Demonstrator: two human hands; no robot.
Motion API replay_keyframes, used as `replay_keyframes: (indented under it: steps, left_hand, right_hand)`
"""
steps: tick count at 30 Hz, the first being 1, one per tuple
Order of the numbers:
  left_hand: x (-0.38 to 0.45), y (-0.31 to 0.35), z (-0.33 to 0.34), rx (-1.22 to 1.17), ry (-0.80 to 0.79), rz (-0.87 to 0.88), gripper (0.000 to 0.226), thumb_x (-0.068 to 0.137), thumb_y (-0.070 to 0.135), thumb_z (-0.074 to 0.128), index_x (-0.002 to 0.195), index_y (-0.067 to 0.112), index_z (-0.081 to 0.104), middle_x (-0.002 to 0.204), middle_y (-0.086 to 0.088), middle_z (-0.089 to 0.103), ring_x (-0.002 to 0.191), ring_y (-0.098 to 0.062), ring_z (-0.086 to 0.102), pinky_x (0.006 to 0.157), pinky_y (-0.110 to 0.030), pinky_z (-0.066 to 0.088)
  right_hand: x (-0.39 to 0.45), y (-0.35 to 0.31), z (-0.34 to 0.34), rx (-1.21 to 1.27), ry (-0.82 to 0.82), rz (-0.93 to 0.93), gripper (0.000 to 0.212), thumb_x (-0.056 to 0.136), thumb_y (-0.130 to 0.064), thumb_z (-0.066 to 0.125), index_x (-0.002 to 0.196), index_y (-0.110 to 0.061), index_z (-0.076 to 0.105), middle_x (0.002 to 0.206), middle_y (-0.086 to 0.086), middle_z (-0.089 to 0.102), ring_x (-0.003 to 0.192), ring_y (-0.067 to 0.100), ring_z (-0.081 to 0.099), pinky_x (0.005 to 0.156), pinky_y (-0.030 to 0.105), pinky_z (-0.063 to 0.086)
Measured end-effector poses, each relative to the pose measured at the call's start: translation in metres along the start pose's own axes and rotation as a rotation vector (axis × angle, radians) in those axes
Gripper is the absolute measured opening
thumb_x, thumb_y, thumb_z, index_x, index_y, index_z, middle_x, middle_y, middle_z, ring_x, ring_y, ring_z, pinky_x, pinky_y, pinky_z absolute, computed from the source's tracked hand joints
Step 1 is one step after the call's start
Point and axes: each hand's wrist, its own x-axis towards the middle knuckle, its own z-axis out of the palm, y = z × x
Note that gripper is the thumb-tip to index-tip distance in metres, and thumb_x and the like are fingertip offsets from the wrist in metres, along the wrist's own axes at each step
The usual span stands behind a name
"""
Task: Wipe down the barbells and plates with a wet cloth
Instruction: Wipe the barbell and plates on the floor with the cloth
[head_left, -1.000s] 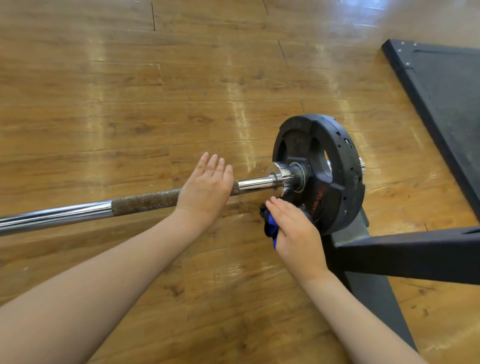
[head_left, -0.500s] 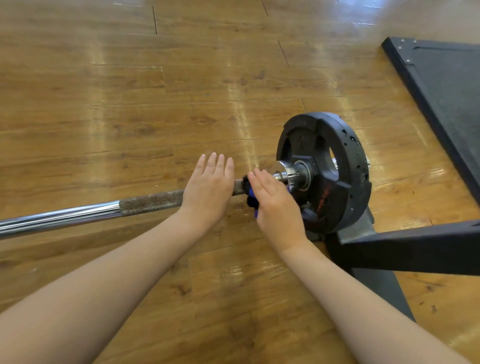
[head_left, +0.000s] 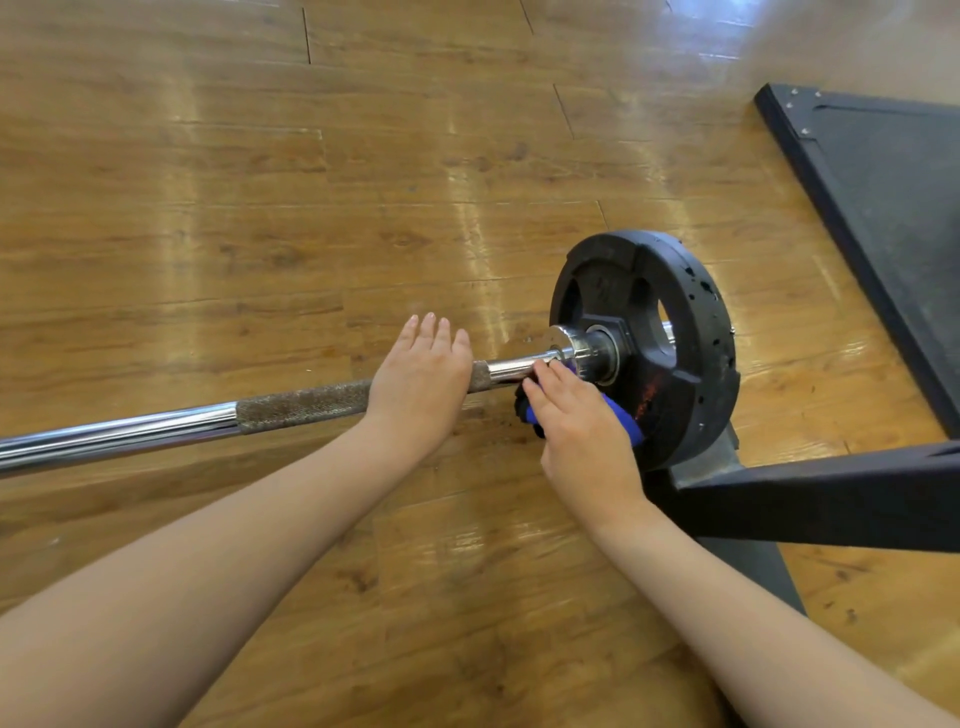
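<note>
I see the left hand (head_left: 420, 375) lying flat, fingers straight, on the barbell (head_left: 291, 406) shaft's knurled part. The right hand (head_left: 582, 422) grips a blue cloth (head_left: 621, 415) against the shaft beside the black weight plate (head_left: 691, 332), above the wooden floor (head_left: 260, 208).

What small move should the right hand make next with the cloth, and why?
Probably slide the cloth along the collar toward the plate. The right hand already presses it there, against the bar, while the left hand rests flat on the bar and steadies it.
</note>
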Motion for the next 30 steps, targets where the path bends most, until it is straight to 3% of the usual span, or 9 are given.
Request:
replay_keyframes:
  steps: [6,9,13,15,17,20,22,25,30]
  left_hand:
    - [0.0,0.0,-0.001,0.01,-0.001,-0.002,0.055,0.099,0.008,0.031,0.149,0.001,0.009,0.155,-0.021,0.016,0.145,-0.03,0.013,0.119,-0.04,0.005]
    - [0.0,-0.001,-0.001,0.005,-0.002,-0.001,0.057,0.098,0.007,0.033,0.149,0.002,0.009,0.155,-0.02,0.016,0.145,-0.03,0.013,0.118,-0.039,0.004]
    - [-0.001,0.0,0.001,-0.004,0.024,-0.003,0.057,0.097,0.004,0.033,0.149,0.001,0.01,0.155,-0.02,0.018,0.145,-0.03,0.014,0.118,-0.039,0.005]
    - [-0.001,-0.001,0.001,0.003,0.035,0.001,0.055,0.098,0.004,0.031,0.149,0.001,0.01,0.154,-0.021,0.019,0.144,-0.03,0.016,0.118,-0.039,0.005]
    - [-0.002,-0.001,0.001,0.006,0.04,0.006,0.054,0.098,0.005,0.03,0.149,0.0,0.01,0.154,-0.021,0.019,0.144,-0.03,0.016,0.118,-0.039,0.005]
    - [-0.002,-0.001,0.001,0.01,0.034,0.009,0.054,0.098,0.005,0.03,0.149,0.0,0.011,0.154,-0.021,0.02,0.144,-0.031,0.017,0.118,-0.039,0.006]
    - [-0.002,-0.001,0.001,0.01,0.029,0.006,0.054,0.098,0.005,0.031,0.148,0.0,0.012,0.154,-0.021,0.021,0.144,-0.031,0.017,0.118,-0.039,0.007]
    - [-0.003,-0.001,0.001,0.002,0.033,0.005,0.053,0.098,0.004,0.029,0.148,0.0,0.013,0.154,-0.021,0.021,0.144,-0.03,0.018,0.118,-0.039,0.007]
    - [-0.003,0.0,0.0,0.044,0.033,-0.001,0.052,0.1,0.006,0.026,0.148,-0.002,0.01,0.154,-0.024,0.018,0.144,-0.034,0.015,0.118,-0.042,0.005]
  right_hand:
    - [0.022,-0.015,0.017,0.108,0.031,-0.094,0.053,0.068,0.017,0.06,0.12,0.009,0.059,0.123,0.025,0.059,0.116,0.037,0.057,0.101,0.05,0.039]
    - [0.008,-0.012,0.015,0.065,-0.008,-0.107,0.063,0.059,0.019,0.07,0.12,0.009,0.058,0.126,0.024,0.058,0.118,0.036,0.055,0.103,0.047,0.033]
    - [0.015,-0.002,0.003,0.065,0.041,0.003,0.058,0.061,0.017,0.071,0.118,0.006,0.061,0.121,0.021,0.062,0.114,0.033,0.059,0.101,0.044,0.036]
    - [0.028,-0.003,0.005,0.076,0.096,-0.041,0.044,0.075,0.012,0.055,0.118,0.006,0.061,0.121,0.021,0.062,0.116,0.035,0.057,0.102,0.044,0.036]
    - [0.034,-0.004,0.011,0.032,0.093,-0.079,0.045,0.081,0.0,0.037,0.119,0.004,0.061,0.122,0.019,0.062,0.118,0.035,0.055,0.105,0.046,0.032]
    - [0.027,-0.005,0.019,-0.045,0.041,-0.067,0.046,0.077,-0.006,0.054,0.122,0.001,0.059,0.123,0.016,0.061,0.12,0.032,0.054,0.109,0.045,0.023]
    - [0.02,-0.004,0.02,-0.046,0.011,-0.078,0.052,0.072,-0.002,0.064,0.123,0.003,0.057,0.123,0.018,0.06,0.118,0.033,0.056,0.107,0.046,0.03]
    - [0.024,0.007,0.014,-0.018,0.041,-0.14,0.051,0.069,0.007,0.062,0.12,0.003,0.061,0.118,0.018,0.063,0.111,0.033,0.06,0.099,0.045,0.043]
    - [0.027,0.009,0.006,0.005,0.128,-0.09,0.039,0.074,0.002,0.055,0.111,-0.002,0.066,0.111,0.013,0.067,0.108,0.03,0.062,0.1,0.039,0.039]
